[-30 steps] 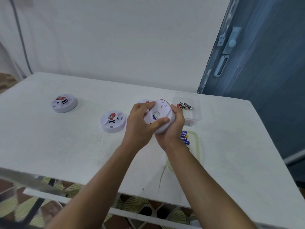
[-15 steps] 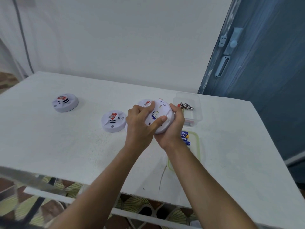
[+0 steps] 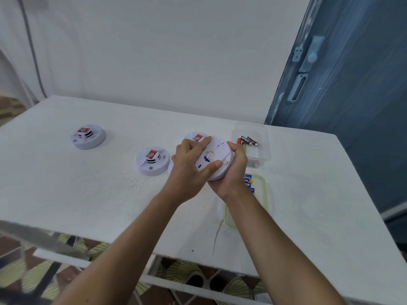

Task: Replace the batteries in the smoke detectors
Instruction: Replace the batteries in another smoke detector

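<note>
Both hands hold a round white smoke detector (image 3: 217, 158) above the table, its back side tilted toward me. My left hand (image 3: 191, 170) grips its left rim, thumb lying across the back. My right hand (image 3: 233, 172) cups it from the right and below. Two more white detectors with red labels lie face up on the table, one at the far left (image 3: 88, 136) and one in the middle (image 3: 152, 160). A third detector (image 3: 196, 136) shows partly behind my left hand. Blue batteries (image 3: 248, 182) lie in a green-rimmed container (image 3: 263, 194).
A clear plastic box (image 3: 253, 148) at the back right holds dark used batteries (image 3: 248, 140). The white table (image 3: 66, 190) ends close to my body; patterned floor shows below. A blue door (image 3: 352, 95) stands to the right, a white wall behind.
The detector has turned a little in my hands and both hands have shifted slightly left. My left thumb has slid further across its back.
</note>
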Available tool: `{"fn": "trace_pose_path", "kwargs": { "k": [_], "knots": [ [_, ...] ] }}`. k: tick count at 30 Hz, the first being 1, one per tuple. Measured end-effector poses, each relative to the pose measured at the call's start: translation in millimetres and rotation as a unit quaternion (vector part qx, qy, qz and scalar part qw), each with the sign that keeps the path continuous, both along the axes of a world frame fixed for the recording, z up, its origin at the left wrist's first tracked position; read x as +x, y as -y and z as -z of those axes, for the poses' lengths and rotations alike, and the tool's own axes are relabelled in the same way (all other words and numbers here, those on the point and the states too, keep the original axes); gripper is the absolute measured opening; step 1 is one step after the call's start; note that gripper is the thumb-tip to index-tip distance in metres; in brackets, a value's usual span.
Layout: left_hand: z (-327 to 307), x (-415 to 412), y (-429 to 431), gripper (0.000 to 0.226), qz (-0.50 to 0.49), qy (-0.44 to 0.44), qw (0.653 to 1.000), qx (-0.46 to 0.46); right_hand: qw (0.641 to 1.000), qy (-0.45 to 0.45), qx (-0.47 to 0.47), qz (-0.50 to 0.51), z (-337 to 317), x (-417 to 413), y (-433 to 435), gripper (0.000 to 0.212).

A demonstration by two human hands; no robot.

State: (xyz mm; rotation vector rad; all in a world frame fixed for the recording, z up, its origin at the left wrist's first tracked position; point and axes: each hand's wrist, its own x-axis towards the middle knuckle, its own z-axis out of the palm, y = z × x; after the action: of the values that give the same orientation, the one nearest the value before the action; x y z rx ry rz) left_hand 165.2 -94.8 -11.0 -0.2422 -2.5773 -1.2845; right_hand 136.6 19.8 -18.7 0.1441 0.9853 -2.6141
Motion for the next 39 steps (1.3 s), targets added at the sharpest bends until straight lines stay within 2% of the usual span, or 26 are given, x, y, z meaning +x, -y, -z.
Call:
{"fn": "trace_pose_path", "kwargs": {
  "k": [6,10,12,14,18,19,23,27,29,31,36,39],
  "knots": [
    [2,3,4,0.071,0.011,-0.002,1.000,-0.008,1.000,0.009,0.016,-0.004,3,-1,-3,0.056],
    [-1,2,12,0.070,0.032,-0.014,0.997,-0.066,1.000,0.012,0.008,-0.003,3,-3,-7,0.054],
    [-5,0,20,0.058,0.047,-0.012,0.997,-0.059,1.000,0.016,-0.009,0.001,3,-4,-11,0.049],
    [-9,-1,27,0.040,0.057,-0.007,0.998,-0.009,1.000,0.023,-0.015,0.012,4,-5,-12,0.048],
    [-12,2,35,0.031,0.069,-0.048,0.996,0.019,0.997,0.059,-0.021,0.039,1,-7,-8,0.044],
    [-11,3,36,0.031,0.089,-0.071,0.993,0.009,0.997,0.066,-0.023,0.044,-1,-8,-7,0.042],
    [-1,5,35,0.057,0.149,-0.135,0.977,-0.068,0.994,0.102,-0.023,0.040,-6,-10,-5,0.042],
    [2,7,32,0.046,0.091,-0.152,0.983,-0.056,0.992,0.121,0.038,-0.004,-13,-6,-7,0.047],
    [-3,8,32,0.041,0.053,-0.106,0.993,-0.029,0.989,0.104,0.105,-0.006,-13,-6,-7,0.045],
    [-9,8,30,0.036,0.028,-0.055,0.997,0.039,0.983,0.064,0.174,0.002,-10,-6,-7,0.045],
    [-17,2,28,0.027,-0.020,0.024,0.978,0.205,0.977,-0.048,0.207,0.017,-3,-7,-5,0.056],
    [-16,-3,27,0.027,-0.042,0.061,0.961,0.265,0.965,-0.093,0.241,0.042,-4,-4,-3,0.052]
  ]
}}
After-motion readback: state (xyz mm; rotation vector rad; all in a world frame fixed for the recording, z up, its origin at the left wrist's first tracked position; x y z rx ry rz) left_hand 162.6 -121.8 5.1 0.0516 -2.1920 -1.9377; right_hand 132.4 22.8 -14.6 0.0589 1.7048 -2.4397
